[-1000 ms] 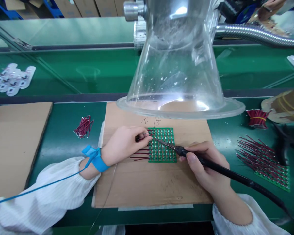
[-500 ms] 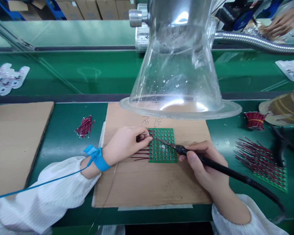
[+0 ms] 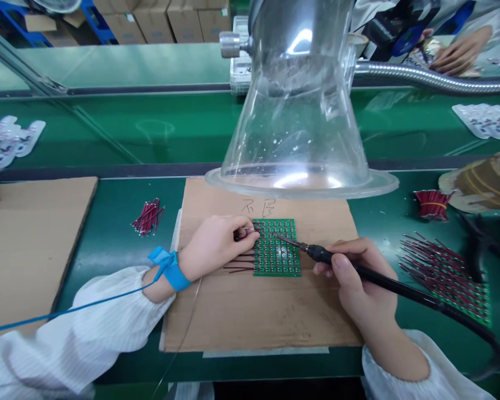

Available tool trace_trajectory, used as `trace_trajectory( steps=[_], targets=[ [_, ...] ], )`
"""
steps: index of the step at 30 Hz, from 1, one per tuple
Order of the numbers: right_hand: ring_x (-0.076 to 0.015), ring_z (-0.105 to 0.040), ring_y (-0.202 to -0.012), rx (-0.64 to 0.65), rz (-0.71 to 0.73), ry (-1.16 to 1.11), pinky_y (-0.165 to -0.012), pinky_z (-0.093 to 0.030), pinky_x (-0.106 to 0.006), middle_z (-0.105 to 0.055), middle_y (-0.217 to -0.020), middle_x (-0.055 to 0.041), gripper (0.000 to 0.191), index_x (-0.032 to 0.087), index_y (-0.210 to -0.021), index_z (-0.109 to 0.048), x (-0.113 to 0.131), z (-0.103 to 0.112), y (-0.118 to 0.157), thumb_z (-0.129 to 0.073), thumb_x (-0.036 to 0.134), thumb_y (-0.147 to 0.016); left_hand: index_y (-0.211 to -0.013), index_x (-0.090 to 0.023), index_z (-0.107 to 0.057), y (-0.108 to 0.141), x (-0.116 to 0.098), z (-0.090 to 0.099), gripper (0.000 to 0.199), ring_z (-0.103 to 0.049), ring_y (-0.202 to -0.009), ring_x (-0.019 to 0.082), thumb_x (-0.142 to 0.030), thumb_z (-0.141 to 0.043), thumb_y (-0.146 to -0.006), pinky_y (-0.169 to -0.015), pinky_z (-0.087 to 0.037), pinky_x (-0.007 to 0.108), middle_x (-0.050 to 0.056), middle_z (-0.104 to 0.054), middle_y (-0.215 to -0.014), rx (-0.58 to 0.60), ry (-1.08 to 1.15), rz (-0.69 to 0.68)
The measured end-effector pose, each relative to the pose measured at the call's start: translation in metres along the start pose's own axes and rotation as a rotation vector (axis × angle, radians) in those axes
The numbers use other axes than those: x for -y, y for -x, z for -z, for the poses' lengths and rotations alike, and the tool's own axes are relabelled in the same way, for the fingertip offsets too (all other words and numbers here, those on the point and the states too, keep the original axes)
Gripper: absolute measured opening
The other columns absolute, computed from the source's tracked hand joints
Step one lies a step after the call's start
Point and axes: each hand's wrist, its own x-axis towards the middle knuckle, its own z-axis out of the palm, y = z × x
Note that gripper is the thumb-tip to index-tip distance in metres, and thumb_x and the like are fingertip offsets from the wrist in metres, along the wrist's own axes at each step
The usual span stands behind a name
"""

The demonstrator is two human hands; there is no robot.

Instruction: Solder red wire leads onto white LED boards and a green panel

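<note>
A green circuit board (image 3: 277, 261) with rows of solder pads lies on a cardboard sheet (image 3: 254, 316). Dark red wires stick out from its left edge. At that edge, my left hand (image 3: 214, 244) pinches a thin solder wire (image 3: 188, 325), which trails down past the cardboard's front. Whether a red wire is also between those fingers is hidden. My right hand (image 3: 364, 280) grips a black soldering iron (image 3: 383, 280) like a pen. The iron's tip is over the upper middle of the board, a little right of the left fingertips.
A clear fume hood (image 3: 295, 128) hangs above the cardboard's back. Loose red wires (image 3: 148, 216) lie at left, a banded wire bundle (image 3: 433, 204) at right. Another board with wires (image 3: 448, 275) sits near a dark stand (image 3: 475, 250). A co-worker's hand (image 3: 462, 53) shows across the bench.
My right hand has drawn the soldering iron slightly right, its tip moving away from the left fingertips. My left hand stays at the board's edge. The view has shifted slightly.
</note>
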Motion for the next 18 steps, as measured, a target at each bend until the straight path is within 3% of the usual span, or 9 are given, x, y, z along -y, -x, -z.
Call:
trace_trajectory(
  steps=[7, 12, 18],
  targets=[
    [-0.0148, -0.072, -0.058, -0.043, 0.002, -0.051, -0.053, -0.056, -0.025, -0.076, -0.069, -0.0003, 0.017, 0.023, -0.096, -0.07, 0.003, -0.003, -0.004, -0.07, 0.039, -0.104, -0.092, -0.02, -0.073, 0.0, 0.003, 0.006, 0.022, -0.064, -0.071, 0.015, -0.035, -0.063, -0.105, -0.066, -0.043, 0.027, -0.001, -0.076, -0.083, 0.04, 0.087, -0.033],
    [-0.0142, -0.071, -0.057, -0.058, -0.001, -0.101, -0.054, -0.056, -0.024, -0.075, -0.069, 0.0006, 0.017, 0.024, -0.096, -0.07, 0.004, -0.004, -0.005, -0.071, 0.039, -0.103, -0.098, -0.021, -0.078, 0.005, 0.001, 0.018, 0.018, -0.07, -0.089, 0.017, -0.033, -0.067, -0.104, -0.081, -0.051, 0.029, 0.002, -0.076, -0.097, -0.105, 0.09, -0.128],
    [-0.0114, -0.071, -0.059, -0.013, 0.002, -0.136, -0.055, -0.055, -0.02, -0.075, -0.07, 0.002, 0.015, 0.024, -0.095, -0.069, 0.004, -0.003, -0.003, -0.071, 0.037, -0.104, -0.105, -0.024, -0.078, 0.011, -0.003, 0.013, 0.012, -0.068, -0.069, 0.013, -0.034, -0.072, -0.101, -0.069, -0.05, 0.026, -0.004, -0.079, -0.085, 0.043, 0.132, -0.083]
  ],
)
